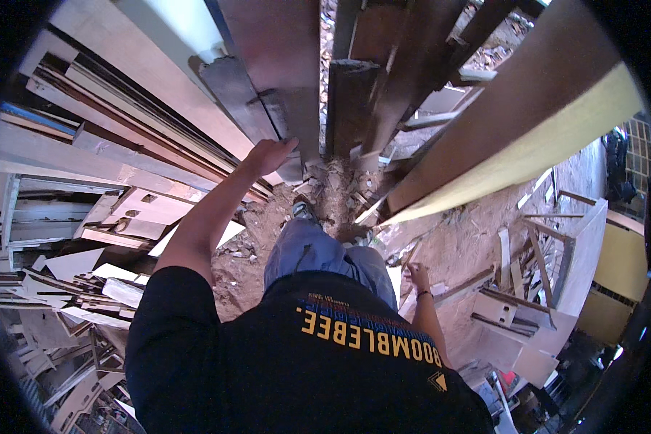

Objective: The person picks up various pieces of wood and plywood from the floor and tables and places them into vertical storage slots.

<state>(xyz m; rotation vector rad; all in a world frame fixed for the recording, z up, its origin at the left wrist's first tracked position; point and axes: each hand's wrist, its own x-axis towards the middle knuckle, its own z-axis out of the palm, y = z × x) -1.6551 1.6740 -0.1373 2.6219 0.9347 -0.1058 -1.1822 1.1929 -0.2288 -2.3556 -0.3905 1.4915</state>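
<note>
My left arm stretches forward, and my left hand is in front of a tall greyish-brown board that leans upright ahead of me. A finger points to the right across the board's lower part; whether it touches the surface, I cannot tell. A narrower grey board stands just left of it. Low beside my right hip, my right hand hangs with its fingers loosely bent and no object visible in it. A dark band circles that wrist.
Long planks and panels lean at the left. Below them lies a heap of broken board pieces. A large brown panel with a pale yellow edge slants on the right. Broken furniture parts lie behind it. Debris covers the dirt floor.
</note>
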